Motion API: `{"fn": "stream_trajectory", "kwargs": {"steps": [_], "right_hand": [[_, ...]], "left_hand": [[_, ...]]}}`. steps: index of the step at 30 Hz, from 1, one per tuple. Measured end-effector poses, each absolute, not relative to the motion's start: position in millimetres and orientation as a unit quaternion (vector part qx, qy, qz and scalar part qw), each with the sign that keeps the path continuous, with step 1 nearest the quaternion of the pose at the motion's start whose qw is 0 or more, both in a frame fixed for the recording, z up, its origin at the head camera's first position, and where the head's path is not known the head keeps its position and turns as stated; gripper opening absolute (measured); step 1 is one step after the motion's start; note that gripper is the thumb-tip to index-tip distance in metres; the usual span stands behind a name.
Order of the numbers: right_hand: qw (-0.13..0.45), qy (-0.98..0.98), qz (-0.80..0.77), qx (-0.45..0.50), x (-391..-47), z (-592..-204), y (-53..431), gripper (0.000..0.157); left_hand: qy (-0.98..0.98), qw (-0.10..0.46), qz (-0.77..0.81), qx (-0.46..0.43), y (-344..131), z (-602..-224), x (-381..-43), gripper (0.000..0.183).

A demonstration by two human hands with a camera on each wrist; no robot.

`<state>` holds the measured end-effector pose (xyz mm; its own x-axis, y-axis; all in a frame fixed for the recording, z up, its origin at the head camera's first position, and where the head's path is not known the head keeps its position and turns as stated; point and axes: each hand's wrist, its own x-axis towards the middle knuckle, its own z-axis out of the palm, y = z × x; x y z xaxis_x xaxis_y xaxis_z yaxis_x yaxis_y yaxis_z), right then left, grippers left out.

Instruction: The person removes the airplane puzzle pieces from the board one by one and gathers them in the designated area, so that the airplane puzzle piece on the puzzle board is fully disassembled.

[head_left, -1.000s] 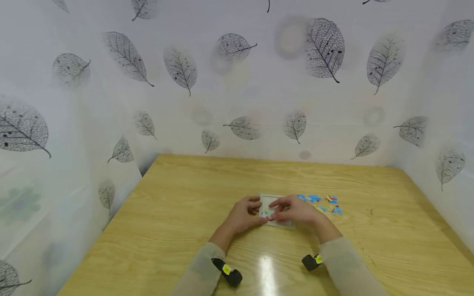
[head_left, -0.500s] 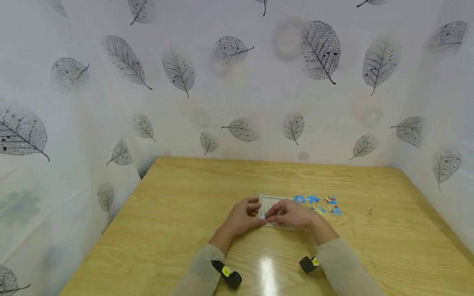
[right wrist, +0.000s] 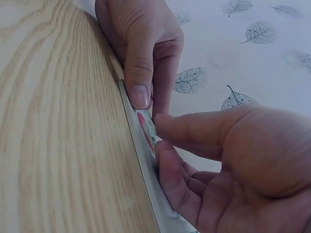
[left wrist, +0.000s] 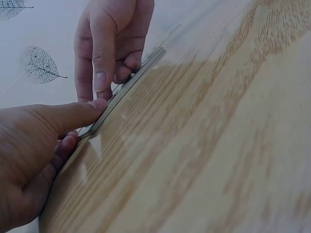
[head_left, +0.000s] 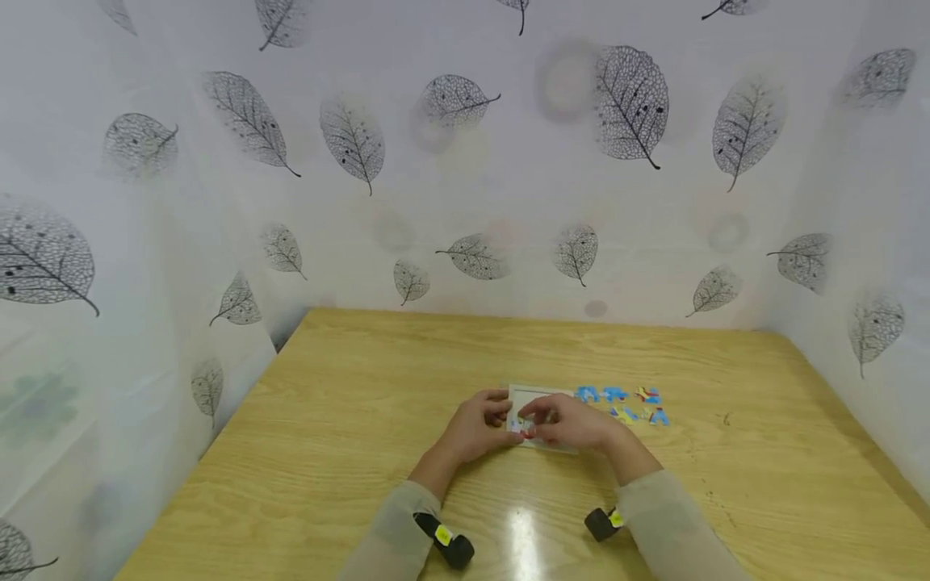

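Note:
A pale, shallow jigsaw tray [head_left: 541,389] lies on the table in the head view. My left hand [head_left: 471,425] grips its near left corner, with the thumb on the rim and the fingers at the side. Inside that corner sits colourful jigsaw artwork with a red patch [right wrist: 145,127], partly covered by fingers. My right hand [head_left: 579,423] reaches over the tray from the right, thumb and fingertips pinching at a jigsaw piece [right wrist: 153,132] beside the left thumb. The right palm hides much of the tray in the head view.
Right of the tray lie several loose blue, yellow and red jigsaw pieces [head_left: 615,394] in two rough rows. The wooden table [head_left: 392,355] meets a leaf-patterned cloth [head_left: 494,169] at the back and sides. Black wrist cameras [head_left: 456,551] are strapped to both forearms.
The right hand has shifted slightly left and down toward the tray's near left corner, and its fingers have adjusted there. My left hand keeps its place on the tray.

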<state>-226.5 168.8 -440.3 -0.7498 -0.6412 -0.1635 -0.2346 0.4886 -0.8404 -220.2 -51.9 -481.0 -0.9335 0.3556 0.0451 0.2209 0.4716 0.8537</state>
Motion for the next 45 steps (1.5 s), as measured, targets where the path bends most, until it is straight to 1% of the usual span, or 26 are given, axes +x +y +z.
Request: {"fn": "stream_trajectory", "kwargs": {"steps": [5, 11, 13, 16, 19, 23, 27, 32, 39, 45], "right_hand": [[0.239, 0.813, -0.472, -0.243, -226, -442, 172, 0.031], [0.224, 0.806, -0.512, -0.197, -230, -444, 179, 0.022], [0.224, 0.804, -0.519, -0.185, -231, -444, 181, 0.022], [0.232, 0.797, -0.526, -0.184, -233, -444, 186, 0.024], [0.238, 0.796, -0.518, -0.202, -233, -443, 192, 0.028], [0.267, 0.782, -0.522, -0.210, -234, -442, 200, 0.033], [0.288, 0.764, -0.543, -0.196, -235, -442, 208, 0.035], [0.290, 0.761, -0.549, -0.188, -239, -446, 222, 0.037], [0.272, 0.782, -0.535, -0.170, -239, -445, 243, 0.038], [0.282, 0.766, -0.558, -0.146, -238, -442, 258, 0.042]], "left_hand": [[0.857, 0.068, 0.482, 0.168, -52, -480, -219, 0.065], [0.858, 0.070, 0.480, 0.169, -51, -480, -218, 0.063], [0.860, 0.070, 0.476, 0.168, -52, -480, -218, 0.063], [0.863, 0.068, 0.471, 0.169, -51, -480, -219, 0.063], [0.863, 0.067, 0.470, 0.172, -51, -480, -219, 0.063], [0.861, 0.067, 0.474, 0.172, -50, -480, -219, 0.063], [0.861, 0.068, 0.473, 0.172, -51, -480, -219, 0.062], [0.863, 0.069, 0.469, 0.174, -51, -480, -219, 0.061], [0.862, 0.075, 0.472, 0.170, -51, -481, -218, 0.061], [0.865, 0.073, 0.466, 0.170, -50, -480, -218, 0.061]]}}
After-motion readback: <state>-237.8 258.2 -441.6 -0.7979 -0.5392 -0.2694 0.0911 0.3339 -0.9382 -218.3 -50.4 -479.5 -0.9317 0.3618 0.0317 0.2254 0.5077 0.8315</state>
